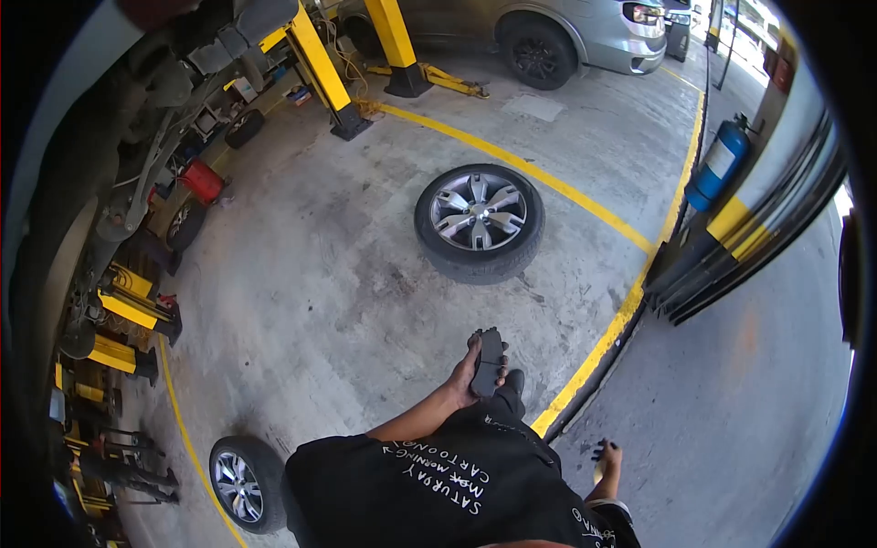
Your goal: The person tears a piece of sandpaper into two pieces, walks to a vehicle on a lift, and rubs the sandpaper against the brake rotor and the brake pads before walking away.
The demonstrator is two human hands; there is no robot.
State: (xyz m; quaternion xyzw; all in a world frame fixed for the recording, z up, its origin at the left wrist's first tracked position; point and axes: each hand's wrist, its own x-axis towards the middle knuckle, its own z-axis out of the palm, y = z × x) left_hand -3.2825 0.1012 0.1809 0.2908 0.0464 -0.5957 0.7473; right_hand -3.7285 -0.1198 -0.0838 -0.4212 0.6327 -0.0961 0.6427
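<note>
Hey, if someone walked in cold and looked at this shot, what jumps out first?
Probably the loose wheel lying flat on the concrete floor, mid-frame, inside the yellow line. Next, the dark brake pad held in the person's left hand, low centre. A second wheel stands bottom left, beside the black T-shirt.

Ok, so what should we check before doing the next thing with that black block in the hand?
1. Left hand grips the brake pad: ok, fingers wrapped around it.
2. Right hand free: ok, it holds nothing.
3. Floor ahead clear: not ok, a wheel lies flat straight in front.
4. Second wheel clear of the person: ok, it is off to the left.
5. Brake pad's condition: cannot tell, too small to see.
</note>
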